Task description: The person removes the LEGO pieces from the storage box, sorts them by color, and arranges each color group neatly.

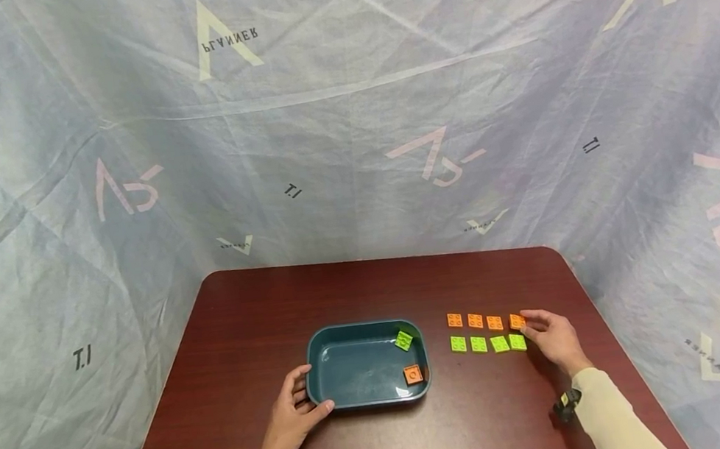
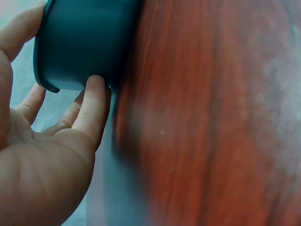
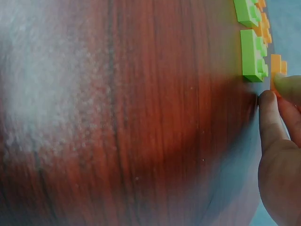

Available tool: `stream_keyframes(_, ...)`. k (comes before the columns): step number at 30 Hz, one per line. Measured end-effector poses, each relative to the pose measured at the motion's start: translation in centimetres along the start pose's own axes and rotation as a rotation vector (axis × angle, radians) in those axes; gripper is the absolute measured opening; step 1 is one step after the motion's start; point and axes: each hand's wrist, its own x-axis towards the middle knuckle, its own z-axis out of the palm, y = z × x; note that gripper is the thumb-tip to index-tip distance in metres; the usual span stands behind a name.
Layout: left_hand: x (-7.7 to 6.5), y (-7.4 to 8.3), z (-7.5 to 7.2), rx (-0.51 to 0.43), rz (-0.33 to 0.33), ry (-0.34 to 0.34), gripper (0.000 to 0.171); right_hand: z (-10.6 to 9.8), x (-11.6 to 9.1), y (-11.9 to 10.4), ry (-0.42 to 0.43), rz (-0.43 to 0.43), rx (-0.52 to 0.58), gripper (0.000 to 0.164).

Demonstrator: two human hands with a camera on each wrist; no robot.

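My left hand (image 1: 291, 419) holds the left end of a dark teal tray (image 1: 370, 404), thumb at the front corner of the rim and fingers along the left side. In the left wrist view its fingers spread around the tray's outer wall (image 2: 89, 42). A green toy brick (image 1: 403, 340) and an orange toy brick (image 1: 413, 375) lie inside, toward the right end. My right hand (image 1: 555, 339) pinches the rightmost orange brick (image 1: 516, 321) between thumb and fingers. Just in front of that one sits a green brick (image 1: 517, 342), also close by in the right wrist view.
Right of the tray, several orange bricks (image 1: 475, 320) form a back row, with several green bricks (image 1: 478, 344) in a row before them. All stand on a dark red wooden table (image 1: 341, 293). Grey printed sheeting (image 1: 351, 144) rises behind and at both sides.
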Motion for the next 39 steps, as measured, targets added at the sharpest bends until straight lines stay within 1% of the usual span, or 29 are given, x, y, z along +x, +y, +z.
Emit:
stream_keyframes(9,0.05,0.03,0.05,-0.007,0.01,-0.001,0.084,0.3,0.14,-0.25,0.017,-0.019,-0.038,0.041)
stream_keyframes(16,0.06,0.05,0.02,-0.004,0.007,-0.001,0.085,0.58,0.23,-0.19,0.024,-0.01,-0.04,0.04)
stream_keyframes(39,0.0,0.08,-0.04,-0.009,-0.002,-0.002,0.085,0.71,0.53,0.02,0.001,-0.012,-0.042,0.041)
